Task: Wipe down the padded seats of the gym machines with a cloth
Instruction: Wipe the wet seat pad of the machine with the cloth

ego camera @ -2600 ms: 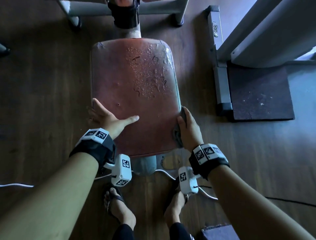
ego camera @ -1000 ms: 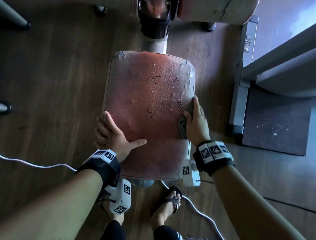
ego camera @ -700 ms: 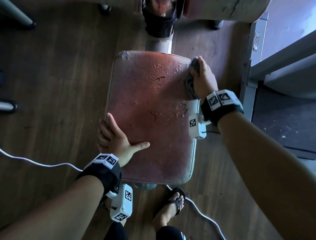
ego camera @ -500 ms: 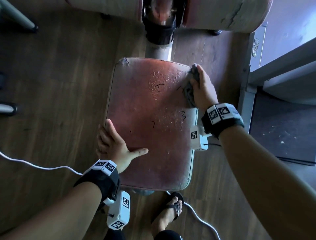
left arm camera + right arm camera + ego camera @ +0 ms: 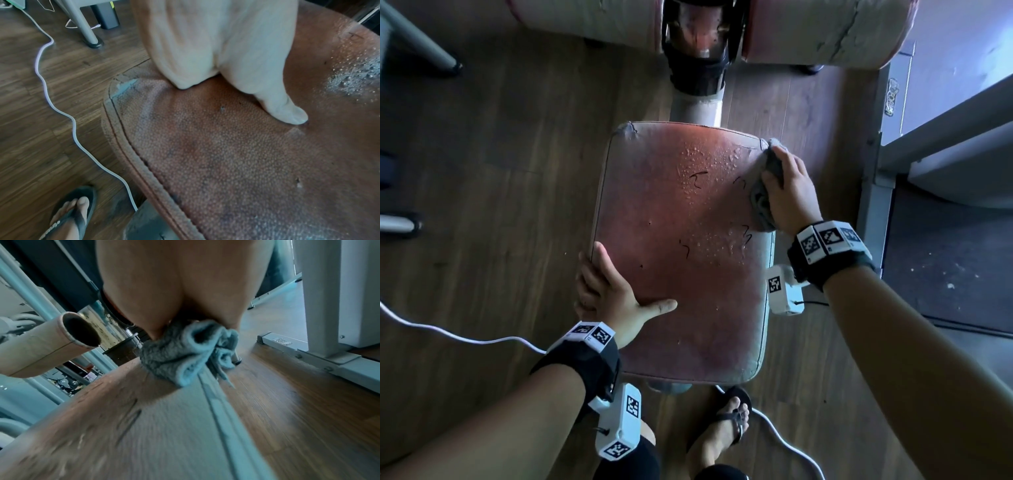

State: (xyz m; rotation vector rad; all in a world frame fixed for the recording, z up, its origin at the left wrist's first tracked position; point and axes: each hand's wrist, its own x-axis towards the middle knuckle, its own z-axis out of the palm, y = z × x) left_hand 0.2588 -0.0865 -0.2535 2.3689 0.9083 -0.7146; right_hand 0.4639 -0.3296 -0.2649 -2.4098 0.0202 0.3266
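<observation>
A worn red padded seat (image 5: 681, 246) fills the middle of the head view, with water droplets (image 5: 709, 164) on its far right part. My right hand (image 5: 787, 192) grips a bunched grey cloth (image 5: 767, 192) and presses it on the seat's far right corner. In the right wrist view the cloth (image 5: 180, 353) bulges out under the palm onto the seat (image 5: 123, 418). My left hand (image 5: 616, 294) rests on the near left edge, thumb (image 5: 287, 113) spread flat on the seat (image 5: 226, 154). Its other fingers lie along the side and are partly hidden.
The seat post (image 5: 697, 102) and two pale roller pads (image 5: 822, 31) stand beyond the seat. A grey machine frame (image 5: 873, 205) and a dark mat (image 5: 948, 257) lie to the right. A white cable (image 5: 465, 337) crosses the wood floor at left. My sandalled foot (image 5: 726, 425) is below.
My right hand has slid the cloth along the seat's right edge from the near part up to the far right corner. The left hand has stayed on the near left edge.
</observation>
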